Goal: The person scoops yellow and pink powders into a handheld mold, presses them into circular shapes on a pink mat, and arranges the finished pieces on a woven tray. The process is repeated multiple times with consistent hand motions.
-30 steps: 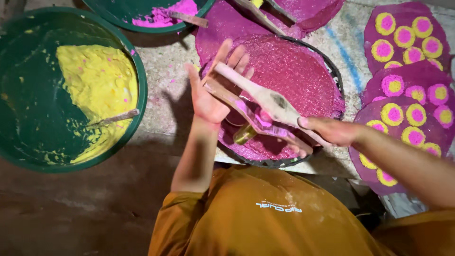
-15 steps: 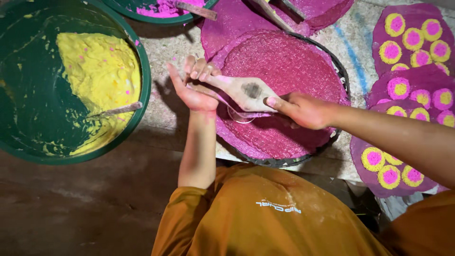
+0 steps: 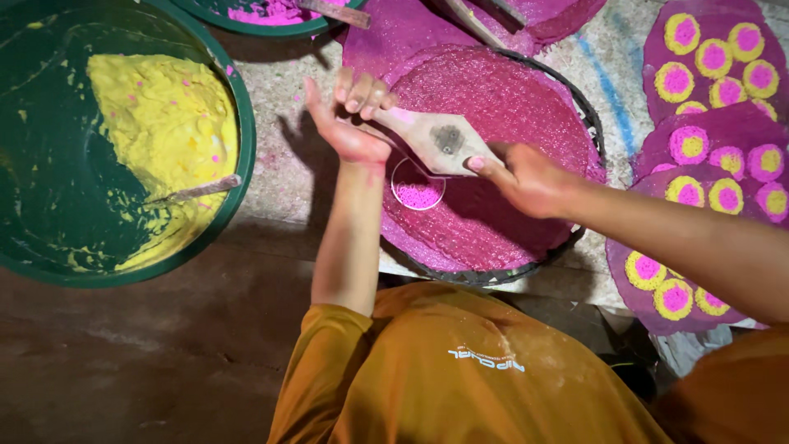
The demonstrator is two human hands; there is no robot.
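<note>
The fingers of the left hand (image 3: 349,123) were curled over the narrow end of a flat, pale wooden press paddle with a dark metal fitting at its middle (image 3: 436,140), the thumb standing free and the palm turned up beneath it. The fingers of the right hand (image 3: 526,177) pinched the wider end of the same paddle, thumb on top, closed on the wood. Half a second before, the left fingers were looser and lay lower on the paddle; a full second before, that hand was spread open. Between then and now a small round disc of bright pink strands (image 3: 417,187) had appeared just below the paddle, lying on the dark magenta sheet that covered the round, black-rimmed woven tray (image 3: 585,123). The paddle hung above that sheet, near the tray's left part.

Further out, to the left, stood a large green plastic basin (image 3: 243,164) holding yellow dough (image 3: 160,131) with a thin stick (image 3: 197,191) stuck in it. To the right lay magenta sheets dotted with yellow-and-pink rounds (image 3: 694,144). The person's orange shirt (image 3: 460,370) filled the lower part of the view.
</note>
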